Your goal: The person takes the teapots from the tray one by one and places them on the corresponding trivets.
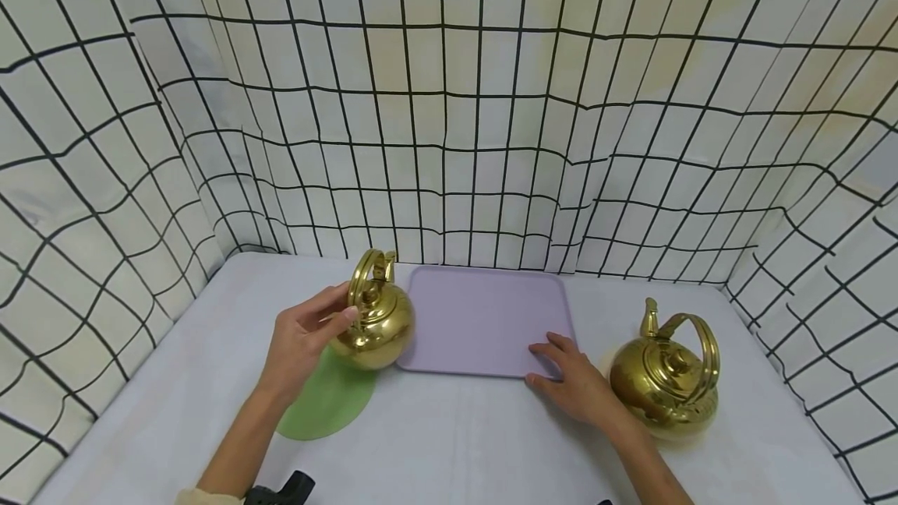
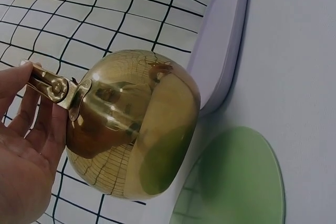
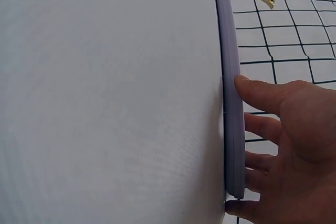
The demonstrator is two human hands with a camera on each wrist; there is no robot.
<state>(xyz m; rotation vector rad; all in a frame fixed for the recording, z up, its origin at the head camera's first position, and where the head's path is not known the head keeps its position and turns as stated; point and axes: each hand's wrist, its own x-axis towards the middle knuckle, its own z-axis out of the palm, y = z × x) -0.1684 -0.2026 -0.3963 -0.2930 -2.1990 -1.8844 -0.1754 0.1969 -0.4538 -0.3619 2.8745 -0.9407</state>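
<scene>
My left hand (image 1: 305, 343) grips the upright handle of a shiny brass kettle (image 1: 389, 327). In the left wrist view the thumb and fingers close round the handle, and the kettle's rounded body (image 2: 131, 124) hangs over the table. Below it lies a green round mat (image 1: 330, 404), part of which the kettle covers in the head view. A lilac rectangular tray (image 1: 487, 318) lies flat in the middle. At its near right corner my right hand (image 1: 571, 380) rests, fingers spread and lightly bent, with the thumb (image 3: 249, 88) touching the tray's rim.
A second brass kettle (image 1: 662, 384) stands on the right, beside my right forearm. White cloth (image 1: 449, 443) covers the table. Walls of white panels with black grid lines (image 1: 463, 123) rise at the back and both sides. A black device (image 1: 281, 489) sits at my left wrist.
</scene>
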